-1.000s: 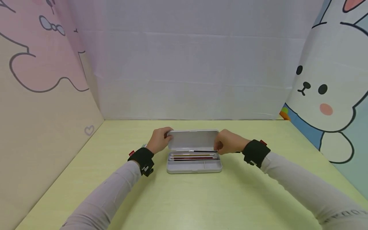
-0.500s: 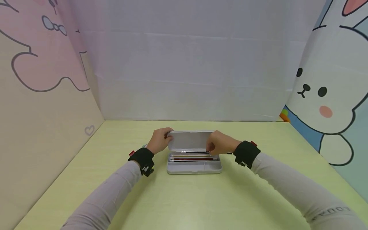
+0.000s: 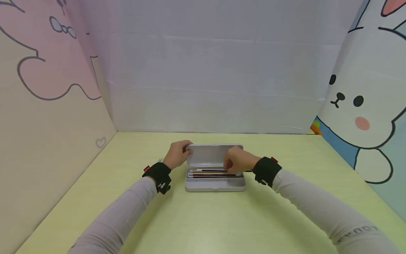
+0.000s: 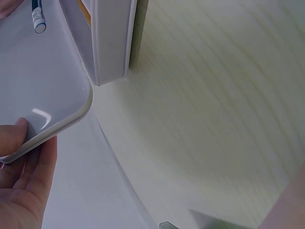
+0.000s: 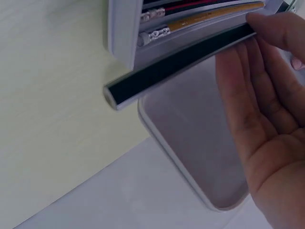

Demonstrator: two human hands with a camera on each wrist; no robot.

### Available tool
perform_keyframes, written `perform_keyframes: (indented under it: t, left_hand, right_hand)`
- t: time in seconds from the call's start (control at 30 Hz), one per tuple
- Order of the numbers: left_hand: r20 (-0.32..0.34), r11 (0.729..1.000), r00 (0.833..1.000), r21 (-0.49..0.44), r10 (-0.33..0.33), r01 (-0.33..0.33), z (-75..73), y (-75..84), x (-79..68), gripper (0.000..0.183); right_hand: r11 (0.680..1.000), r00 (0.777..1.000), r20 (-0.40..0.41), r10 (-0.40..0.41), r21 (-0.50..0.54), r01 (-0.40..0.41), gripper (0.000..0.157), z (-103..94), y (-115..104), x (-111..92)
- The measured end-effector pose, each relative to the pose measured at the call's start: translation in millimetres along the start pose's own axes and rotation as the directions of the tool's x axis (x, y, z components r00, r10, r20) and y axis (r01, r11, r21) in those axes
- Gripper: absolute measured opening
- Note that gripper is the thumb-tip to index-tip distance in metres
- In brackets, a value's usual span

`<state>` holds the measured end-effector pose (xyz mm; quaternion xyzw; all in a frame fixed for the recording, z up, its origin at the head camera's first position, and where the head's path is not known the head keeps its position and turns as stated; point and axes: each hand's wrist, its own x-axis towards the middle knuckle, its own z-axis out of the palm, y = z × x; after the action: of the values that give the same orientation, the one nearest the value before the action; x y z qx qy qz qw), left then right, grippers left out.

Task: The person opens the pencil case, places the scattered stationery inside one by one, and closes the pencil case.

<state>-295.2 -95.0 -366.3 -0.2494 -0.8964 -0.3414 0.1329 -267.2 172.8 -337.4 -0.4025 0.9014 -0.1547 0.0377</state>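
An open white pencil case (image 3: 206,185) stands on the table, its lid (image 3: 205,156) raised at the back. My left hand (image 3: 174,155) holds the lid's left corner, thumb on the inner face and fingers behind. With thumb and fingertips, my right hand (image 3: 240,159) pinches a dark pencil (image 5: 176,62) lengthwise over the back of the tray. One end of that pencil sticks out past the case's right side. Its eraser tip (image 4: 39,25) shows against the lid in the left wrist view. Inside the tray lie a yellow pencil (image 5: 205,17) and a dark one with red (image 5: 186,6).
The case's front compartment has a small divider near its right end. Pale yellow tabletop (image 3: 206,222) surrounds the case. A white sheet (image 3: 206,84) hangs behind, with cartoon-printed panels (image 3: 364,106) at both sides. Each wrist wears a black band (image 3: 267,170).
My right hand has moved left and the dark pencil with it, from beyond the case's right side to over the tray. The left hand still holds the lid.
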Motion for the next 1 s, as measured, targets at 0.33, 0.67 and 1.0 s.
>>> perform_keyframes:
  t: [0.33,0.67,1.0]
  left_hand:
    - [-0.005,1.000,1.000,-0.004,-0.003,0.003,1.0,-0.2,-2.4,0.014]
    - [-0.025,1.000,1.000,-0.004,0.015,-0.015,0.9,-2.4,-1.1,0.012]
    - [-0.007,1.000,1.000,-0.019,-0.014,0.014,0.3,-1.2,-0.2,0.013]
  right_hand:
    - [1.000,1.000,0.005,0.019,-0.015,-0.019,0.009,9.7,-7,15]
    - [0.999,1.000,0.005,0.004,-0.037,-0.004,0.010,12.7,-10,25]
    - [0.999,0.999,-0.021,-0.042,-0.031,0.041,0.010,23.5,-2,29]
